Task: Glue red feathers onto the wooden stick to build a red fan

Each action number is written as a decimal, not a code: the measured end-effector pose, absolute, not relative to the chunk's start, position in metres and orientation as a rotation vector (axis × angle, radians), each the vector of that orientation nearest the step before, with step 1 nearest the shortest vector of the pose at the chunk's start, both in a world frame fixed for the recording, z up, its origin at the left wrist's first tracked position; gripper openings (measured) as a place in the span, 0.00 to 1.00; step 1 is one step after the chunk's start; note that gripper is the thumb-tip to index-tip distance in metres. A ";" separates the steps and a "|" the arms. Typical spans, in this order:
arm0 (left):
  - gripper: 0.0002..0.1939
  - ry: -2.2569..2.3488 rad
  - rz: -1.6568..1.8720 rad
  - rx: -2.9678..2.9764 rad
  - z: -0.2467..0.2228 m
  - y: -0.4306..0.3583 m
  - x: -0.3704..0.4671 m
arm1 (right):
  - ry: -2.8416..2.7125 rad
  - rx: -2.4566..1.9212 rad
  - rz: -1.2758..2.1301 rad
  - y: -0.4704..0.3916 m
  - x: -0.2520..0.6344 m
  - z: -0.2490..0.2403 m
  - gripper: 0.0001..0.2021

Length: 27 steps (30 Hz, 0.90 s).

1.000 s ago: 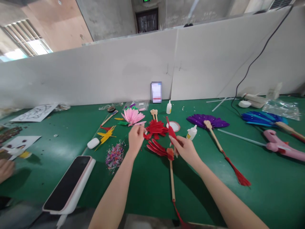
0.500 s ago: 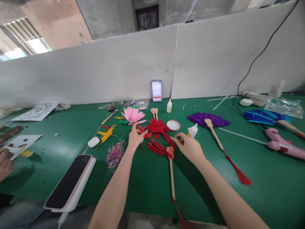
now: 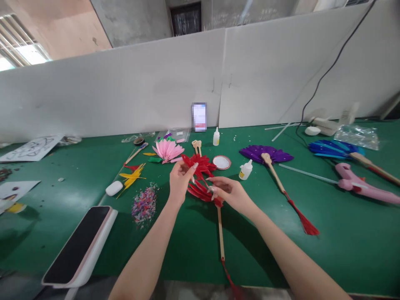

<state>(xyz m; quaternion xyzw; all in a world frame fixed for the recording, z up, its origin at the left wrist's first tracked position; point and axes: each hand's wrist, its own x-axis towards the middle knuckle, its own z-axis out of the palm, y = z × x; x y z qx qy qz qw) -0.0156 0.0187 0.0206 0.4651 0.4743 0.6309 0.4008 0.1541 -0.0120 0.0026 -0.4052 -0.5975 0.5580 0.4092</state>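
My left hand (image 3: 180,182) is closed, thumb and forefinger pinched on a red feather beside the pile of red feathers (image 3: 203,166). My right hand (image 3: 231,192) faces it, fingertips together on the slim end of a red feather between the two hands. Just under them lies a feather fan with a wooden handle (image 3: 220,233), its red feathers (image 3: 200,191) fanned out to the left. My right fingers partly cover the fan's head. A red tassel (image 3: 231,281) hangs from the handle's lower end, over the table's front edge.
White glue bottles (image 3: 246,170) and a round white dish (image 3: 221,162) stand behind my hands. Rightward lie a purple feather fan (image 3: 265,154), a blue fan (image 3: 334,148) and a pink glue gun (image 3: 356,181). Leftward are pink feathers (image 3: 168,150), yellow feathers (image 3: 132,179), colourful bits (image 3: 144,204) and a phone (image 3: 79,246).
My right hand has moved left and my left hand slightly inward, so the fingertips nearly meet above the red fan. The red feathers are now between them. The camera view has shifted slightly.
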 end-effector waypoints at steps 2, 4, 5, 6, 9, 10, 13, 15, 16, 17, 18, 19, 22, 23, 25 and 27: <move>0.14 1.161 1.544 1.171 0.023 0.013 -0.007 | -1.427 -0.978 1.536 -0.012 0.153 0.003 0.19; 0.14 1.128 1.502 1.156 0.024 0.008 -0.001 | -1.365 -0.952 1.615 -0.012 0.152 0.004 0.18; 0.14 1.113 1.488 1.147 0.025 0.006 0.000 | -1.340 -0.944 1.641 -0.013 0.152 0.004 0.18; 0.14 1.100 1.471 1.140 0.026 0.005 0.001 | -1.315 -0.938 1.666 -0.013 0.152 0.005 0.17; 0.12 1.072 1.377 1.146 0.027 0.004 0.001 | -1.244 -0.936 1.746 -0.013 0.153 0.008 0.15; 0.11 1.063 1.334 1.154 0.026 0.004 0.001 | -1.228 -0.934 1.775 -0.014 0.154 0.009 0.14; 0.12 1.031 1.235 1.146 0.025 0.005 -0.002 | -1.230 -0.908 1.850 -0.015 0.155 0.012 0.13; 0.12 1.006 1.204 1.114 0.024 0.005 -0.003 | -1.270 -0.870 1.902 -0.016 0.155 0.013 0.13; 0.13 0.992 1.194 1.100 0.023 0.005 -0.003 | -1.290 -0.847 1.930 -0.016 0.155 0.013 0.14; 0.13 0.978 1.186 1.092 0.023 0.005 -0.003 | -1.303 -0.826 1.957 -0.017 0.155 0.012 0.15; 0.13 0.968 1.181 1.088 0.023 0.005 -0.003 | -1.306 -0.808 1.979 -0.017 0.154 0.012 0.15; 0.13 0.962 1.182 1.085 0.024 0.004 -0.002 | -1.301 -0.800 1.991 -0.018 0.154 0.011 0.15; 0.15 0.983 1.186 1.085 0.025 0.002 -0.001 | -1.259 -0.846 1.960 -0.017 0.154 0.008 0.13; 0.16 0.994 1.178 1.094 0.026 0.002 -0.001 | -1.242 -0.875 1.939 -0.016 0.154 0.007 0.13; 0.19 1.013 1.142 1.141 0.027 0.001 -0.001 | -1.212 -0.920 1.908 -0.014 0.154 0.005 0.13; 0.19 1.033 1.100 1.214 0.026 0.001 -0.001 | -1.199 -0.943 1.902 -0.014 0.154 0.005 0.13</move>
